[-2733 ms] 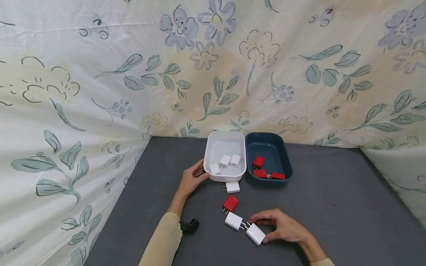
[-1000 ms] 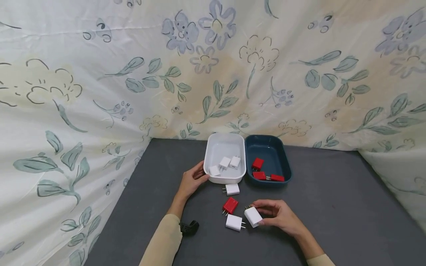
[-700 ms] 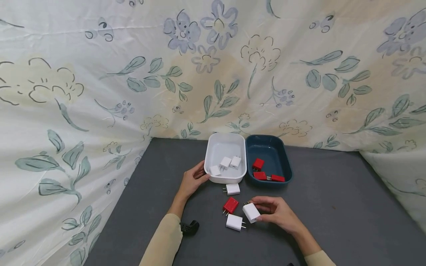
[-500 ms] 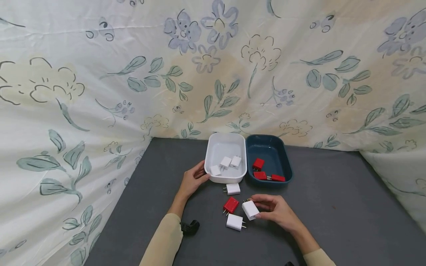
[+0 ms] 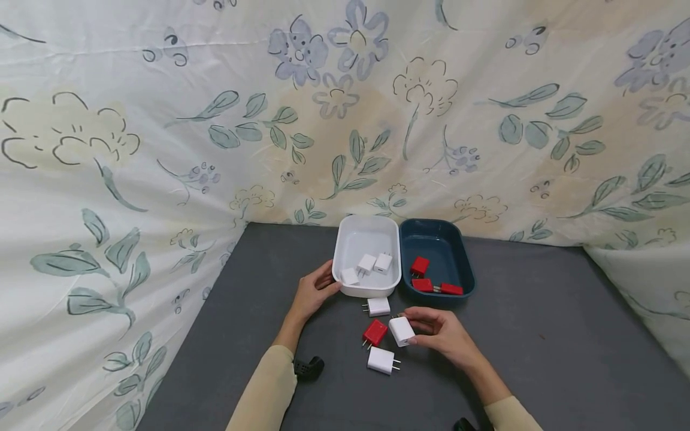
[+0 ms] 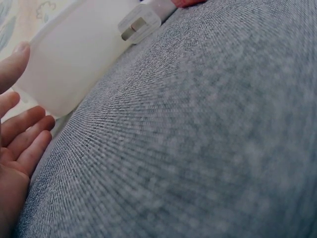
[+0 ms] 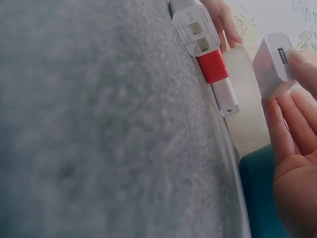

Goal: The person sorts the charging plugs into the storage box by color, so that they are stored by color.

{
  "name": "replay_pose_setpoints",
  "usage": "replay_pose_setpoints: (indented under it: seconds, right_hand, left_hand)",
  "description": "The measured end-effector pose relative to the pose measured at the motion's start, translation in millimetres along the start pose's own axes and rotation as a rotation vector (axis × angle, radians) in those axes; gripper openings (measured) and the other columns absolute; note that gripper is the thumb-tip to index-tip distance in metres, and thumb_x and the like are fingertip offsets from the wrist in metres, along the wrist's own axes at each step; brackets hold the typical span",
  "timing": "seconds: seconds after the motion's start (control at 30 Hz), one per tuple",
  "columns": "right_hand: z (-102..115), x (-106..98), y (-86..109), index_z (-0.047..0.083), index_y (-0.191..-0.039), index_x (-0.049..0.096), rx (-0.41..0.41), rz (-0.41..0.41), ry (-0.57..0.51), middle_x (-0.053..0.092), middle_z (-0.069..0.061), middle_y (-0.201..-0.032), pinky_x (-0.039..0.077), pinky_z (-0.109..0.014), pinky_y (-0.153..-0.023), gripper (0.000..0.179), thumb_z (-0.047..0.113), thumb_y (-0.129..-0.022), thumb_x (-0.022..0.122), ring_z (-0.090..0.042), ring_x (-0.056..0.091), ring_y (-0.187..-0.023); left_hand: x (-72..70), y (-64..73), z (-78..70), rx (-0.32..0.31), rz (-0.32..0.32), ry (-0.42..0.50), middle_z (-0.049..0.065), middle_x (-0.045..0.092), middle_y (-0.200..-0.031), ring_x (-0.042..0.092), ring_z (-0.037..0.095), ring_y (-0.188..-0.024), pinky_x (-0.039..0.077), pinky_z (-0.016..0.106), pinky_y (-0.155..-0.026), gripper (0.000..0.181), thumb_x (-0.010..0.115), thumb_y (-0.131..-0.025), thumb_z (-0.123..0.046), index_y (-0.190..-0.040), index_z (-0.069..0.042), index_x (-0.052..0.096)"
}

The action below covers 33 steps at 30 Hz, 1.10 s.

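Note:
My right hand pinches a white USB wall charger between thumb and fingers. In the right wrist view that charger is clear of the table, its USB port by the thumb. My left hand rests against the near left corner of the white tray, fingers relaxed along its outside. Between the hands lie a white charger, a red charger and another white charger in front of the tray. Inside the white tray are several white chargers.
A dark blue tray stands against the white tray's right side, with several red chargers in it. Both trays stand at the back of the dark grey table, before a floral cloth.
My right hand has lifted the white charger from beside the nearest white charger and carried it forward and slightly left towards the trays. The left hand stays at the white tray.

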State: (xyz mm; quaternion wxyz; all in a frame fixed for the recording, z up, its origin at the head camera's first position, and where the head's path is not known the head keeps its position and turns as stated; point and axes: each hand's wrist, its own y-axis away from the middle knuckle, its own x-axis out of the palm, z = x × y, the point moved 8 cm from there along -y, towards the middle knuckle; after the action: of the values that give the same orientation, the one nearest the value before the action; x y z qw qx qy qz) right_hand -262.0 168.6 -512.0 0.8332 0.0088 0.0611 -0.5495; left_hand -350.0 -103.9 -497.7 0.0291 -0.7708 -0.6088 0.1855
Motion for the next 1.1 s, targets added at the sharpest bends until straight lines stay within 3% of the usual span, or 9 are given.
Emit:
replay_pose_setpoints:
  seconds: [0.13, 0.53, 0.83, 1.1]
  right_hand:
    - [-2, 0, -3.9, -0.005, -0.127, 0.049, 0.028, -0.033, -0.007, 0.055, -0.020, -0.126, 0.051, -0.028, -0.089, 0.063, 0.009, -0.072, 0.077, -0.015, 0.062, -0.105]
    - [4, 2, -10.0, -0.010, -0.127, 0.046, -0.078, -0.065, -0.016, 0.054, -0.026, -0.124, 0.052, -0.025, -0.086, 0.061, 0.006, -0.076, 0.074, -0.016, 0.063, -0.104]
    - [6, 1, -13.2, -0.005, -0.128, 0.049, -0.064, -0.118, -0.045, 0.052, -0.025, -0.128, 0.052, -0.024, -0.085, 0.060, 0.007, -0.075, 0.074, -0.014, 0.062, -0.107]
    - [11, 0, -18.3, -0.004, -0.127, 0.051, -0.062, -0.178, -0.046, 0.054, -0.023, -0.127, 0.050, -0.027, -0.088, 0.060, 0.007, -0.073, 0.076, -0.019, 0.062, -0.107]
  left_hand:
    - [0.3, 0.6, -2.1, 0.021, -0.007, 0.000, 0.026, 0.049, -0.131, 0.051, 0.036, -0.119, 0.043, 0.049, -0.097, 0.064, 0.069, -0.083, -0.015, -0.137, 0.001, 0.040]
    - [-0.8, 2.0, -5.0, 0.017, -0.001, 0.003, 0.025, 0.049, -0.132, 0.051, 0.034, -0.120, 0.043, 0.048, -0.098, 0.065, 0.069, -0.083, -0.017, -0.138, 0.001, 0.039]
    - [-0.7, 1.2, -1.3, -0.005, -0.005, 0.003, 0.023, 0.049, -0.133, 0.051, 0.031, -0.121, 0.043, 0.046, -0.098, 0.065, 0.069, -0.083, -0.017, -0.138, -0.001, 0.039]
    - [-0.3, 2.2, -2.7, 0.015, -0.015, -0.001, 0.024, 0.050, -0.132, 0.052, 0.034, -0.119, 0.044, 0.047, -0.097, 0.064, 0.069, -0.083, -0.014, -0.138, 0.000, 0.040]
